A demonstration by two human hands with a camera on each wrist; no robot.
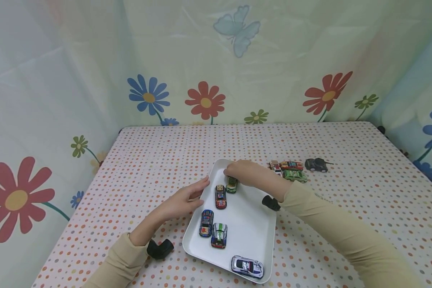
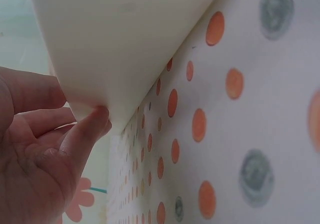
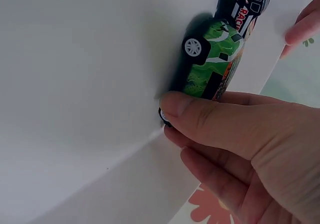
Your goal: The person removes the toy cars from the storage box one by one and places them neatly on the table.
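Observation:
My right hand [image 1: 243, 172] reaches into the far end of a white tray [image 1: 248, 224]. Its thumb and fingers pinch the rear of a green toy car [image 3: 207, 59], low against the tray floor by the wall. Just in front of it stands a red-and-yellow toy car [image 1: 221, 197] with dark windows. At the tray's left side, my left hand [image 1: 183, 200] holds the rim, thumb on the outer wall [image 2: 115, 44] and other fingers at the edge. Nearer in the tray are a dark blue car [image 1: 206, 223], a white-and-green car [image 1: 219, 235] and a white car [image 1: 247, 267].
Right of the tray, on the dotted tablecloth [image 1: 158, 160], a white-and-red car [image 1: 275, 168], an orange-red car [image 1: 291, 165] and a green car [image 1: 295, 176] sit close together. Beside them is a black toy tank [image 1: 317, 164]. A flowered curtain hangs behind the table.

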